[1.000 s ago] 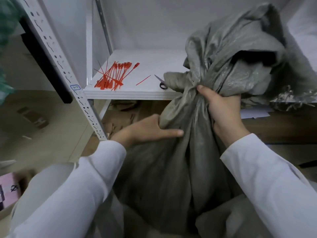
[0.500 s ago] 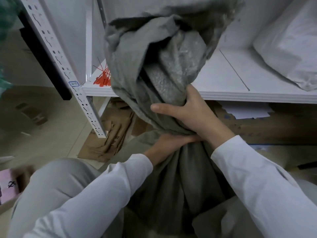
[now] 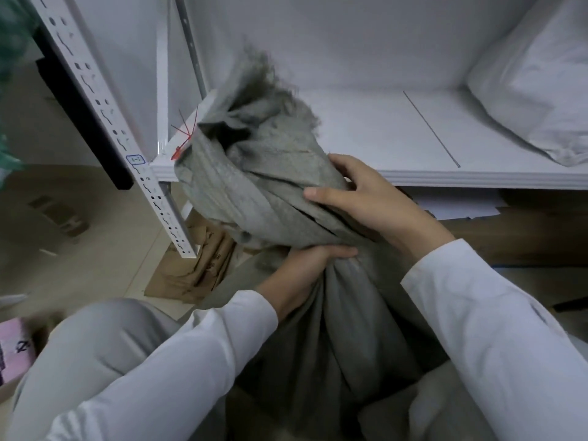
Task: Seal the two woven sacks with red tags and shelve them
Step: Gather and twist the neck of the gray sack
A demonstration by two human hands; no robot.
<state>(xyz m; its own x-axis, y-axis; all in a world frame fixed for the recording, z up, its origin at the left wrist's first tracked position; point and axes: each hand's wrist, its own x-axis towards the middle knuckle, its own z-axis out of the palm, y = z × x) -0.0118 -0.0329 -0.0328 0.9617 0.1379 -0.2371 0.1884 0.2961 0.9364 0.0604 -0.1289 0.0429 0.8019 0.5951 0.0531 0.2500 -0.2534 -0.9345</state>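
A grey woven sack [image 3: 343, 319] stands between my knees, below the front of the white shelf [image 3: 375, 138]. Its gathered top is twisted into a bunch leaning left over the shelf's edge. My left hand [image 3: 305, 272] grips the sack's neck from below, fingers curled round the cloth. My right hand [image 3: 366, 198] holds the twisted bunch just above that, thumb across the front. Red tags [image 3: 184, 138] lie on the shelf's left end, mostly hidden behind the sack top. A second sack [image 3: 420, 412] lies at the lower right.
A white sack or bag [image 3: 534, 100] lies on the right end of the shelf. The perforated shelf upright [image 3: 121, 135] slants at the left. Flattened cardboard [image 3: 191, 272] lies on the floor under the shelf, and a pink box [image 3: 16, 348] sits at the far left.
The sack top swung from right to left, covering most of the red tags and the scissors. My left hand moved from the sack's side to its neck. The bunch is now tighter and lower.
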